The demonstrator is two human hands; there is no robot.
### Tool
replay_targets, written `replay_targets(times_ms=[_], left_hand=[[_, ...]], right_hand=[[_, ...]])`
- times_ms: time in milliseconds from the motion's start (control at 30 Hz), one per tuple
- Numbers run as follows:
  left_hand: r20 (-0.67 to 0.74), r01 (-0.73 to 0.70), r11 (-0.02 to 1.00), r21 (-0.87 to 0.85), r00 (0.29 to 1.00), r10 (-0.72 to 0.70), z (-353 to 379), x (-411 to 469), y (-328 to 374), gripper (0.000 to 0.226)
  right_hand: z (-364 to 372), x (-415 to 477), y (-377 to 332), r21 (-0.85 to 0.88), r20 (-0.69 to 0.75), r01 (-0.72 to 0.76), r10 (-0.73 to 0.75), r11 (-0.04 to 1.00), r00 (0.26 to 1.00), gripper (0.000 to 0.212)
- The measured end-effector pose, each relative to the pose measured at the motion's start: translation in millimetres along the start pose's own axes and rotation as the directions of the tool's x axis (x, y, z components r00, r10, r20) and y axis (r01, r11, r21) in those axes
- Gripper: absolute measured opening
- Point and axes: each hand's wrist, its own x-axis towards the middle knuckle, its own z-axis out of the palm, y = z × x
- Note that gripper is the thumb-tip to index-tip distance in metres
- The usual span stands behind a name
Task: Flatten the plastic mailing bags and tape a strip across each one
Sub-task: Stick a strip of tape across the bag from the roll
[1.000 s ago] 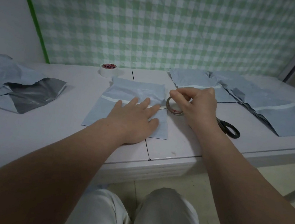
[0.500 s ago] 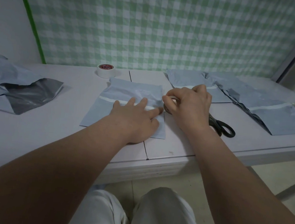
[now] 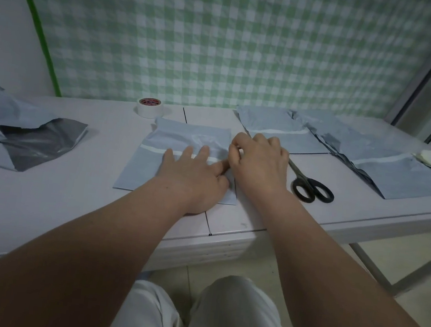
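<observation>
White table, green-check wall behind. Your L hand lies flat, pinning the mailing bag smooth for taping; R hand curls at its rt edge, grip unclear.

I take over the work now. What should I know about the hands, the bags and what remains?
Left hand presses flat on the centre bag. Right hand is curled at that bag's right edge; what it holds is hidden. A white strip crosses this bag.
Done: taped bags at right.
Left: crumpled bags at left.
Tape roll behind, scissors beside the right hand.
</observation>
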Motion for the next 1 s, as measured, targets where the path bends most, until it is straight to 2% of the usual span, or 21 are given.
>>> replay_targets(times_ms=[100, 567, 800, 867, 933, 1000], left_hand=[[-0.015, 0.007, 0.999, -0.047, 1.000, -0.007, 3.5, -0.5, -8.8, 0.052], [-0.016, 0.226, 0.969, -0.102, 0.973, -0.229, 4.4, -17.3, -70.7, 0.061], [-0.007, 0.337, 0.939, -0.076, 0.941, -0.338, 2.8, -20.1, -82.6, 0.068], [-0.073, 0.383, 0.921, -0.068, 0.919, -0.388, -1.2, -18.2, -76.7, 0.068], [-0.238, 0.301, 0.939, -0.165, 0.912, -0.334, -6.7, -16.2, -63.9, 0.054], [-0.380, 0.078, 0.934, -0.350, 0.899, -0.217, -12.1, -11.4, -45.3, 0.047]], right_hand=[[-0.4, -0.3, 0.3, -0.017, -0.010, 0.004, -0.004, 1.000, 1.000, 0.024], [-0.5, -0.8, 1.4, -0.006, -0.003, -0.010, 0.010, 1.000, 1.000, 0.024], [-6.6, -2.7, 5.7, 0.124, 0.061, -0.042, 0.035, 0.991, 0.998, 0.026], [-9.5, -4.7, 7.6, 0.219, 0.083, -0.040, 0.022, 0.975, 0.996, 0.029], [-12.8, -7.2, 9.6, 0.295, 0.098, -0.033, 0.004, 0.955, 0.995, 0.035], [-14.1, -9.0, 10.5, 0.339, 0.091, -0.028, -0.003, 0.940, 0.996, 0.044]])
